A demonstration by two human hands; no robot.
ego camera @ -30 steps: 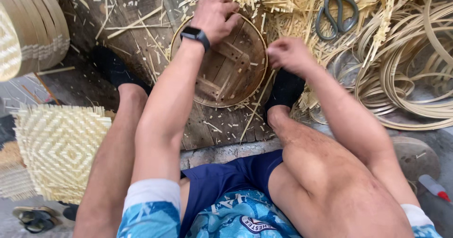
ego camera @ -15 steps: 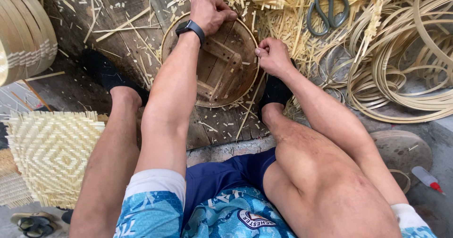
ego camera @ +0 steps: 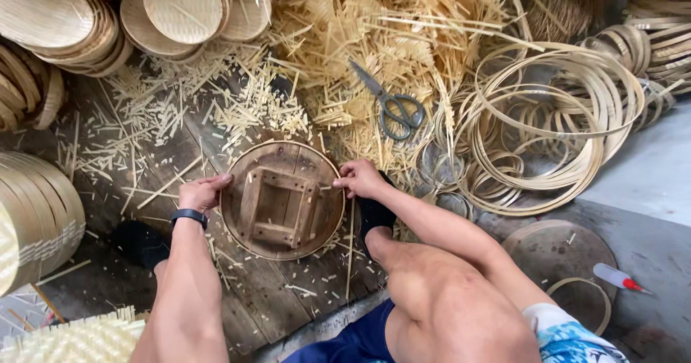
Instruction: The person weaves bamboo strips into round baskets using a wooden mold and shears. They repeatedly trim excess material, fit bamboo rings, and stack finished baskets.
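While both hands' grip clasps round wooden mould [ego camera: 282,200] rim, scissors [ego camera: 392,102], bamboo hoops [ego camera: 554,133] lie beyond.

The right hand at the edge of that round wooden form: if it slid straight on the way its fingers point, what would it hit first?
The right hand points leftward across the round wooden form. It would probably first meet the square wooden frame raised at the form's middle, with the left hand beyond it on the far rim. Heights are hard to judge from above.
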